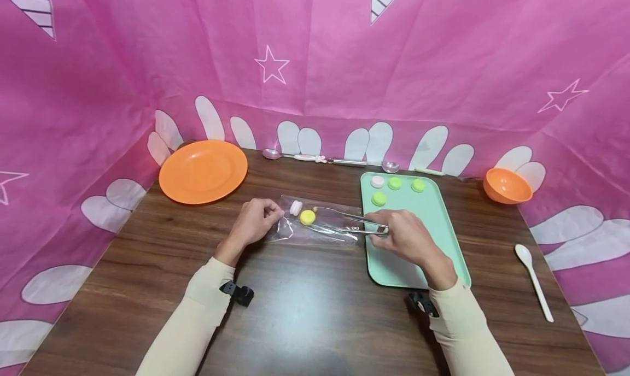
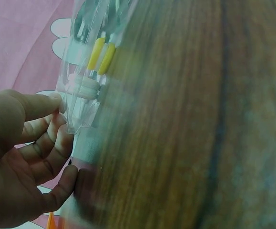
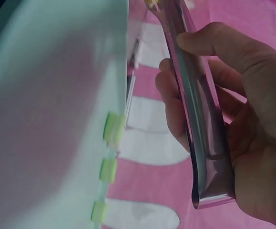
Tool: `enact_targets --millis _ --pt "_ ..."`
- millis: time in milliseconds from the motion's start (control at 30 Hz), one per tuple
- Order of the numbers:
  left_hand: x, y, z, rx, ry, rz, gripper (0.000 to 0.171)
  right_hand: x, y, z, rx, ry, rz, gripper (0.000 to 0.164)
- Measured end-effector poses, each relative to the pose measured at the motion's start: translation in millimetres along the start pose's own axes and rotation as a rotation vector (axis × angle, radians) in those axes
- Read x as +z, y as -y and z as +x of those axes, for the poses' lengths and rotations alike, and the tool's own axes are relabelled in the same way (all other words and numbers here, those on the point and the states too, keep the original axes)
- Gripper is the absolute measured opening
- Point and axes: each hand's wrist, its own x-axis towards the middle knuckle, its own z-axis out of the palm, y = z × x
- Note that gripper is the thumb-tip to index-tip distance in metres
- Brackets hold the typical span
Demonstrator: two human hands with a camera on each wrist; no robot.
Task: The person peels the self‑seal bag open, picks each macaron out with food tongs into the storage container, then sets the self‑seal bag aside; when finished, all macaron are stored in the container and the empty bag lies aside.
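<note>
My left hand (image 1: 253,221) pinches the left end of a clear plastic bag (image 1: 283,235) between thumb and fingers. A pale pink macaron (image 1: 296,207) and a yellow macaron (image 1: 307,217) lie in the bag, near that hand; both also show through the film in the left wrist view. My right hand (image 1: 406,236) grips metal tongs (image 3: 199,109). The tongs' arms are spread and reach left into the bag, with their tips around the yellow macaron; whether they touch it, I cannot tell. Under the right hand is a mint-green tray (image 1: 435,223), bearing three green macarons (image 1: 379,199) and a pink one (image 1: 377,181).
At the back left sits an orange plate (image 1: 203,171), and at the back right an orange bowl (image 1: 507,186). A white spoon (image 1: 534,283) lies right of the tray. Several utensils, including a metal-handled spoon (image 1: 349,162), line the back edge against a pink cloth (image 1: 334,64).
</note>
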Motion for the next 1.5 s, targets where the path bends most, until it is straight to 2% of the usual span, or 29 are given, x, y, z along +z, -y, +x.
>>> enact_targets --millis 267,500,700,867,1000,1167,1367,1500 --pt "3.2 -0.9 0.6 0.019 0.001 0.001 0.015 10 6 6 0.002 -0.002 0.004 0.038" --pt "2.6 -0.6 -1.3 0.007 0.0 0.0 0.014 -3 -3 -5 0.019 0.024 0.051 0.036" --pt "1.3 2.3 -2.8 0.013 -0.008 0.003 0.013 -35 -27 -33 0.113 0.016 0.072 0.038" --pt "1.0 4.4 -2.9 0.029 -0.02 0.019 0.012 -58 -56 -57 0.244 -0.062 0.028 0.04" --pt "1.2 4.2 -3.1 0.033 -0.016 0.025 0.012 -65 -77 -70 0.362 -0.11 -0.034 0.042" --pt "1.0 3.4 -3.2 0.018 -0.009 0.018 0.012 -65 -92 -77 0.455 -0.081 -0.058 0.044" --pt "0.5 1.8 -2.4 0.011 -0.005 0.008 0.013 -64 -98 -77 0.499 -0.037 -0.037 0.047" --pt "0.6 0.9 -1.8 0.01 -0.001 0.006 0.013 -68 -92 -77 0.46 -0.089 -0.06 0.046"
